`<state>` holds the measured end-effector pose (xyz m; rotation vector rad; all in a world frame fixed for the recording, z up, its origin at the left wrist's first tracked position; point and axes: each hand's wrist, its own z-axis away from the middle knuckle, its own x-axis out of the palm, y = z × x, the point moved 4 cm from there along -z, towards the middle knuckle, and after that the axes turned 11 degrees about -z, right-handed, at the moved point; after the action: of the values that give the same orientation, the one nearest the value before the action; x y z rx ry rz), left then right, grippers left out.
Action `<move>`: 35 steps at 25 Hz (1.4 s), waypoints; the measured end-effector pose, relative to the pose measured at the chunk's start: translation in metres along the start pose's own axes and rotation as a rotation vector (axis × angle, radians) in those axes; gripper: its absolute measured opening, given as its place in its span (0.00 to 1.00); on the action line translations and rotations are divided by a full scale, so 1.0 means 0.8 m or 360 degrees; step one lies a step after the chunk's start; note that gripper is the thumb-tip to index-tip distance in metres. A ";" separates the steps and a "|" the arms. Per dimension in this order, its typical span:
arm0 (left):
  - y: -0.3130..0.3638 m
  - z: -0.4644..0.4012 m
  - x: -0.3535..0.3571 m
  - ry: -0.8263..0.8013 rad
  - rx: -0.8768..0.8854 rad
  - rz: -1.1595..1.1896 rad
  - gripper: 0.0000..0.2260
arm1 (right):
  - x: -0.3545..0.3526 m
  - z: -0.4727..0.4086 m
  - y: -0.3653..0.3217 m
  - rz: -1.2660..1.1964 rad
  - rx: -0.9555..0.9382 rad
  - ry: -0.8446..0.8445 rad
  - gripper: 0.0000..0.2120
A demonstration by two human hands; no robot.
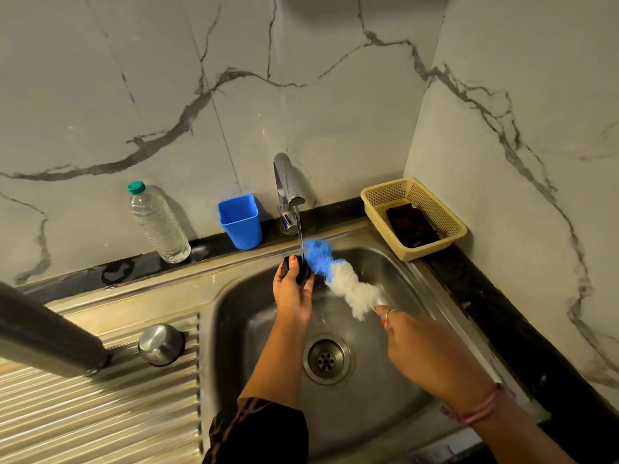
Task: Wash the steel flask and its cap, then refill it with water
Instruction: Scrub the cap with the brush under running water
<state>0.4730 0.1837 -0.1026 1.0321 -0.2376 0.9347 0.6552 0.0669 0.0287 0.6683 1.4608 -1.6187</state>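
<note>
Under the tap (288,192), left hand (292,289) grips black cap (294,267) – right hand (425,349) holds brush (338,276) w/ bristles touching it; basket (445,236) right of tap holds dark pad (411,226).

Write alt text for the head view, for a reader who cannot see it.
Over a steel sink, the left hand holds a dark cap under the running tap while the right hand holds a blue-and-white brush against it. The flask and a steel cup rest on the drainboard to the left.
</note>
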 end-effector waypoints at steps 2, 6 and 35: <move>-0.003 -0.001 0.002 -0.0027 -0.0011 -0.0053 0.20 | 0.004 -0.004 -0.009 0.0019 -0.0087 0.0000 0.23; -0.007 0.003 0.000 -0.0086 -0.0029 -0.0144 0.19 | 0.008 -0.024 -0.019 0.0104 -0.0127 -0.0022 0.21; 0.005 0.003 -0.009 -0.0120 -0.0002 0.0073 0.17 | -0.016 -0.017 -0.048 0.0171 -0.0291 -0.0121 0.17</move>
<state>0.4662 0.1783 -0.1029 1.0658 -0.3259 0.9377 0.6271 0.0823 0.0571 0.5650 1.4715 -1.3945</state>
